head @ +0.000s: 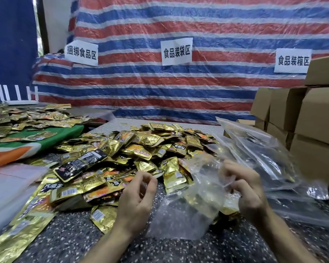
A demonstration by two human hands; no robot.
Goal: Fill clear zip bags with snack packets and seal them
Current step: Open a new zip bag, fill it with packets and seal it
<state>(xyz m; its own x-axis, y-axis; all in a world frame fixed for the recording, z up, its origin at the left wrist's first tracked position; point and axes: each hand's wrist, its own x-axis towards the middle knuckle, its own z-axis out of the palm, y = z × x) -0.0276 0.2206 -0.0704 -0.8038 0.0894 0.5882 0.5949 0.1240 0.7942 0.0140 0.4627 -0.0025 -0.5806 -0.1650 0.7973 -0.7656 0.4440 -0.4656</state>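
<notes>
1. Head view, the key relation: the bag (pixel 188 202) lies crumpled on the desk (pixel 74 234) between the two hands, its upper edge pinched in the right hand (pixel 243 188); the pile (pixel 141 149) of packets lies ahead and to the left of it, so the left hand (pixel 139 194) is the nearer one to fetch from it.
2. Grips: the right grip is clamped on the bag's film near its mouth; the left grip has its fingers curled with tips nearly together, and I cannot tell whether it holds anything.
3. Axis: the bag runs from the near edge up toward the right hand; a few gold packets seem to sit inside already, though blur makes this uncertain.
4. Around: more clear bags (pixel 264 149) are heaped toward the right edge, with boxes (pixel 315 120) beyond them; a black packet (pixel 80 164) rests on the pile's left side.
5. In the way: loose packets crowd right up to the bag's mouth, but nothing bars the left hand's reach.
</notes>
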